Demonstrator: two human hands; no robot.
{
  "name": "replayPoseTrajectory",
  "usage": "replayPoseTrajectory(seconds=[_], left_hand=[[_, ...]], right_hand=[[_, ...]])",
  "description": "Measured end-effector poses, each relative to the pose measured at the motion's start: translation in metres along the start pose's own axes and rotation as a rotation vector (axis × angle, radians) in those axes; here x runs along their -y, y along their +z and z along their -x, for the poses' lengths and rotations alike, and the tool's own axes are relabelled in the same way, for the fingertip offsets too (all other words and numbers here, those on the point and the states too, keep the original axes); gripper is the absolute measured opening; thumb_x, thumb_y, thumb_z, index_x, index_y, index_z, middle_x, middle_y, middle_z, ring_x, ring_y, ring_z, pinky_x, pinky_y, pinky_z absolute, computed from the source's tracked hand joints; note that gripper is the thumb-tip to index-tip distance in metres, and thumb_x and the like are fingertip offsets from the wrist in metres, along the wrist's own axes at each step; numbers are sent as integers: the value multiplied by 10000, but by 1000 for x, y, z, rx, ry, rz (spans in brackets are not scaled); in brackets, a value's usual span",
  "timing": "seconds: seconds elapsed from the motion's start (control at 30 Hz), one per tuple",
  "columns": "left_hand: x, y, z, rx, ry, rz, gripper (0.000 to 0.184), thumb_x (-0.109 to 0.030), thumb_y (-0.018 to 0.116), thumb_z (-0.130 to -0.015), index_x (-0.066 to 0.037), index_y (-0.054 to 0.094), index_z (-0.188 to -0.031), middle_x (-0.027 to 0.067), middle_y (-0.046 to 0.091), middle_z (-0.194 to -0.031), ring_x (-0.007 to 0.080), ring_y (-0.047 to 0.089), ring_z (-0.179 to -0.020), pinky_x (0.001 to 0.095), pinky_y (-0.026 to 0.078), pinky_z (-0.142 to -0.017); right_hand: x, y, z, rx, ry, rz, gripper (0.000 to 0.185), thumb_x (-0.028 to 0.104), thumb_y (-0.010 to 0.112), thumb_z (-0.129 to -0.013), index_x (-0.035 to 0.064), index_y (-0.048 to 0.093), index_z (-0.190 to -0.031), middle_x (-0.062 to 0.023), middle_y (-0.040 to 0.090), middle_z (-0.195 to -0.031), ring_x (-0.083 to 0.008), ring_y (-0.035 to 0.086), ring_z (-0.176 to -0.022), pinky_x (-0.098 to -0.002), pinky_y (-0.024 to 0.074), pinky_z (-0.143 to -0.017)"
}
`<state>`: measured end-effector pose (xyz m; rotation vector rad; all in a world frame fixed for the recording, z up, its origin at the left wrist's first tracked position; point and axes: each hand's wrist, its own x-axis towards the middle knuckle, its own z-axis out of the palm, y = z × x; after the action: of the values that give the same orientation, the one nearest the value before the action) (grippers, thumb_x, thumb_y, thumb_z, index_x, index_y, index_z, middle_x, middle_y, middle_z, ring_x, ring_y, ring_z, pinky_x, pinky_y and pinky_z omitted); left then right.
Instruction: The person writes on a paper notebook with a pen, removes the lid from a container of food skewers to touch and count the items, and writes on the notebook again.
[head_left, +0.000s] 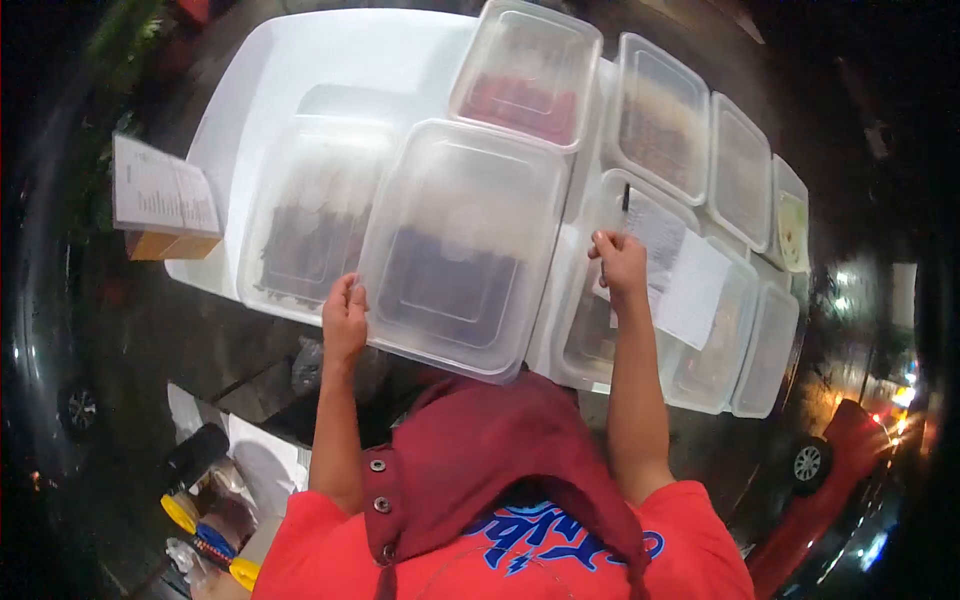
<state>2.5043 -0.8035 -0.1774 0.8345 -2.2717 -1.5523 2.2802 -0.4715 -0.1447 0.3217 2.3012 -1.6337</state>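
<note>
Two big lidded plastic boxes stand side by side at the table's near edge: a left box [315,215] with dark contents and a middle box [465,250] with a dark block inside. My left hand [345,318] is at the near edge between these two, fingers curled together; what they hold, if anything, is too small to tell. Over the box with papers on its lid is my right hand [620,262], its fingers pinched, contents unclear. Beside it lie white sheets [690,292] and a black pen [626,197].
A white table [235,130] bears more lidded boxes, one with red contents [525,95], others at the right. A printed card on a brown box [172,245] stands at the left edge. Bags and yellow-handled items lie below left. A red car [830,490] is at the right.
</note>
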Motion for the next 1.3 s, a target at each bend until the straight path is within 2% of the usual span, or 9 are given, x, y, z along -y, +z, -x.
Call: replayPoseTrajectory(seconds=[0.17, 0.33, 0.47, 0.93, 1.0, 1.07, 1.13, 1.27, 1.3], left_hand=[[14, 13, -7, -151, 265, -517, 183, -75, 513, -870, 28, 559, -1015, 230, 565, -982, 407, 515, -933, 460, 414, -819], [18, 29, -5, -195, 146, -519, 224, -86, 490, -890, 32, 531, -1076, 228, 561, -989, 413, 527, -935, 475, 413, -808], [13, 38, 2, -235, 190, -654, 268, -101, 478, -902, 16, 521, -1139, 210, 548, -1019, 402, 512, -969, 473, 400, -825], [-23, 50, 14, -404, 352, -760, 411, -15, 497, -836, -16, 494, -1247, 201, 539, -1143, 377, 467, -1123, 478, 327, -983], [-50, 70, 19, -205, 611, -490, 389, 20, 505, -809, -14, 534, -1195, 205, 569, -1096, 376, 507, -1075, 466, 371, -955], [-74, 107, 34, 269, 584, -166, 359, 47, 506, -781, -2, 565, -1131, 200, 591, -1061, 375, 541, -1023, 446, 422, -910], [-93, 158, 45, 695, 671, -226, 316, 20, 511, -791, 1, 560, -1102, 182, 577, -1121, 356, 535, -1071, 446, 425, -919], [-127, 235, 75, 716, 955, -282, 430, -65, 545, -823, -13, 470, -1243, 209, 459, -1289, 360, 417, -1237, 442, 340, -1027], [-127, 248, 79, 680, 971, -357, 473, -81, 559, -823, -16, 443, -1277, 219, 426, -1325, 367, 385, -1270, 441, 319, -1048]], right_hand=[[-51, -82, 10, -355, -111, 86, 189, 155, 640, -840, -34, 642, -857, -73, 639, -721, -119, 534, -568, -272, 447, -537], [-96, -147, 5, -505, -210, 454, 242, 230, 672, -804, 24, 685, -930, -108, 671, -755, -252, 639, -709, -348, 500, -715], [-93, -133, 34, -422, -183, 866, 411, 340, 692, -774, 90, 660, -1099, -139, 573, -1166, -313, 579, -1056, -402, 470, -875], [-109, -142, 49, -334, -241, 775, 461, 298, 720, -740, 118, 632, -1156, -134, 493, -1280, -310, 534, -1136, -406, 454, -921], [-110, -148, 57, -322, -271, 842, 452, 294, 720, -753, 85, 631, -1144, -138, 519, -1237, -299, 554, -1097, -391, 464, -902], [-113, -151, 52, -335, -393, 952, 438, 288, 718, -784, 25, 629, -1123, -140, 582, -1142, -276, 605, -1003, -360, 491, -857], [-124, -155, 35, -383, -346, 562, 398, 284, 675, -839, -1, 622, -1112, -124, 623, -1039, -241, 627, -850, -336, 509, -780], [-79, -144, 24, -201, -147, -412, 306, 234, 576, -930, -45, 634, -1041, -91, 662, -873, -167, 590, -596, -286, 506, -647], [-72, -146, 19, -131, -121, -248, 247, 176, 590, -909, -18, 635, -1055, -102, 653, -896, -179, 591, -639, -300, 494, -656]])
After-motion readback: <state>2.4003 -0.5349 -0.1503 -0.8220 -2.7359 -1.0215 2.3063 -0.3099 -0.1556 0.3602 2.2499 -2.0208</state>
